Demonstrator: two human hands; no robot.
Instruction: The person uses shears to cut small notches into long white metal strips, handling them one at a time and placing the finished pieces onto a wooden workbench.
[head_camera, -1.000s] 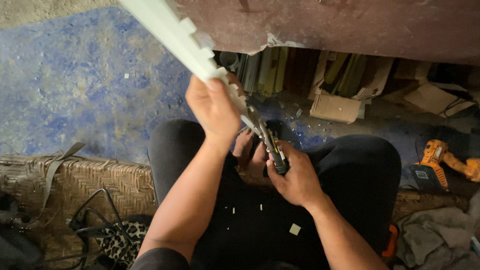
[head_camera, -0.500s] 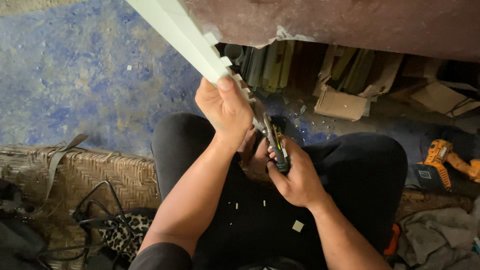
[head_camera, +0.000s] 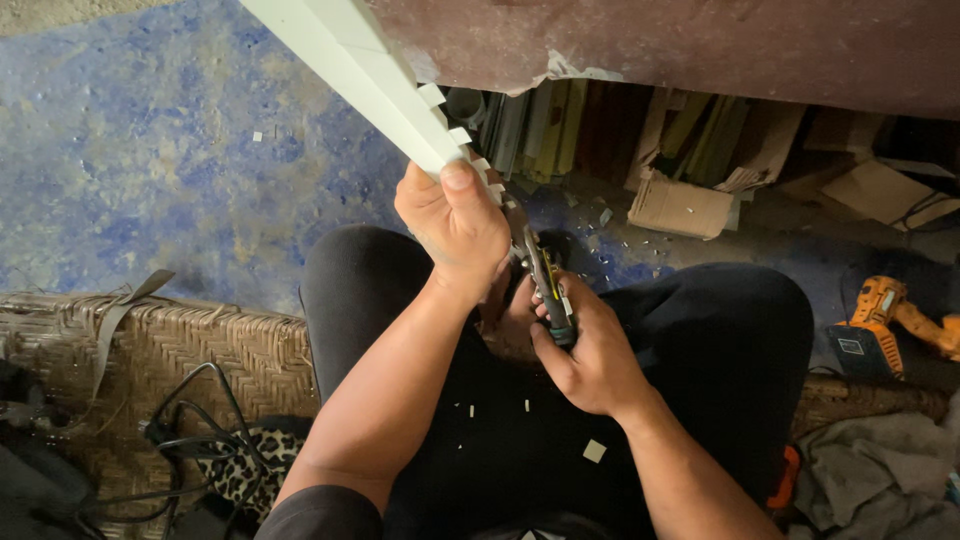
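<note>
While left hand (head_camera: 452, 222) grips notched white strip (head_camera: 350, 65), right hand (head_camera: 590, 350) clasps snips (head_camera: 548, 285).

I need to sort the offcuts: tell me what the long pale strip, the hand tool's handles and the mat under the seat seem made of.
Pale strip: likely plastic or foam trim, matte and smooth, notched cleanly into square tabs. Hand tool: handles look like black and yellow plastic or rubber, faintly glossy; blades mostly hidden. Woven mat: cane or straw, going by its dry tan basket weave.

An orange drill (head_camera: 885, 325) lies right (floor level), opposite a woven mat (head_camera: 200, 350).
</note>
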